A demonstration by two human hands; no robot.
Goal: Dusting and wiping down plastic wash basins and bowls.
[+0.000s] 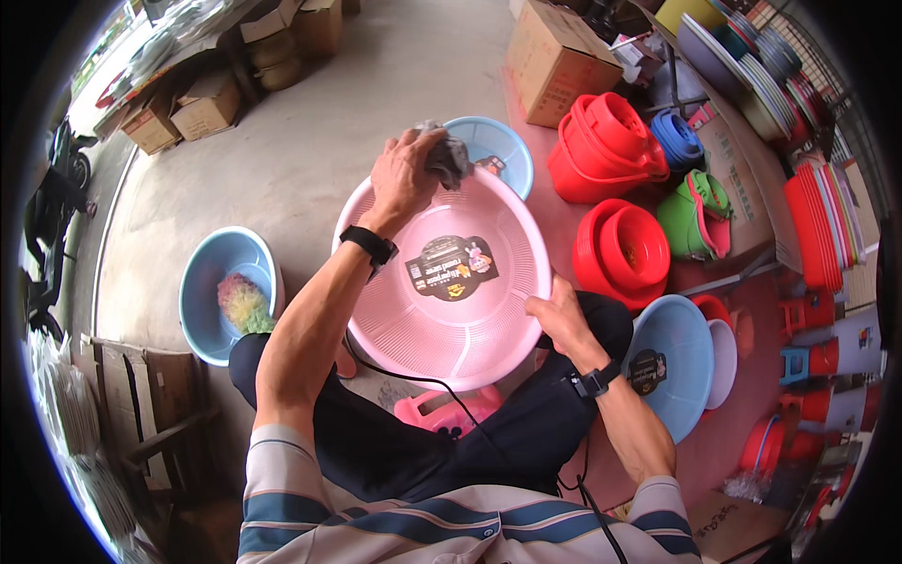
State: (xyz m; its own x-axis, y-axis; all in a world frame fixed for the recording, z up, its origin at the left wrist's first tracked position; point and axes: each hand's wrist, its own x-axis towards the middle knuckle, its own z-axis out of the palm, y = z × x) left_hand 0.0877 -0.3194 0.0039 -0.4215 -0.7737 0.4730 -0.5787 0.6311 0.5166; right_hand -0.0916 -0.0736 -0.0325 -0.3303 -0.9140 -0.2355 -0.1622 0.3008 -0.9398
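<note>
A large pink plastic colander (470, 334) with a dark label inside tilts up in front of me, above my knees. My left hand (406, 174) is closed on a crumpled grey cloth (447, 155), which presses against the colander's far rim. At the right side of the rim my right hand (564, 320) grips the colander, its thumb over the edge. Just behind the far rim shows part of a blue basin (503, 141) on the floor.
To the left stands a blue basin (209, 273) holding a multicoloured fluffy duster (246, 303). Red buckets (620, 249), a green bucket (695, 216) and a blue colander (672, 352) crowd the right. A cardboard box (559, 61) stands beyond. Under the pink colander is a pink stool (451, 411).
</note>
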